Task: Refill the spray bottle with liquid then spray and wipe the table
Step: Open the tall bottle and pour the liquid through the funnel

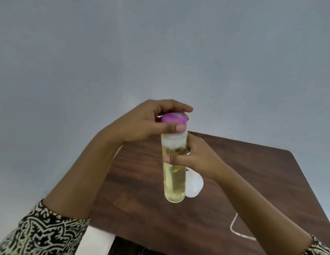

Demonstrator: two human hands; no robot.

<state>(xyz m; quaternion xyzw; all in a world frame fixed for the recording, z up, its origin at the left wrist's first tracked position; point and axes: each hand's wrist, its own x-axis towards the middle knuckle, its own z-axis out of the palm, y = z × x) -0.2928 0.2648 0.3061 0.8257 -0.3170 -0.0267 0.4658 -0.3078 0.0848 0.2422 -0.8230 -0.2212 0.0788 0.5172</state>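
A tall clear bottle (pixel 174 181) of pale yellow liquid is held upright in the air above the brown wooden table (pixel 252 172). Its purple cap (pixel 174 119) sits on top. My left hand (pixel 147 122) grips the cap, fingers curled over it and thumb across its front. My right hand (pixel 195 159) grips the bottle's upper body from the right, thumb on the front. A white rounded object (pixel 194 184), partly hidden behind the bottle, lies on the table; I cannot tell whether it is the spray bottle.
A thin white cord (pixel 234 227) loops on the table near its front right. A white sheet or cloth (pixel 99 240) lies at the table's near left corner. Grey floor surrounds the table on the left and beyond.
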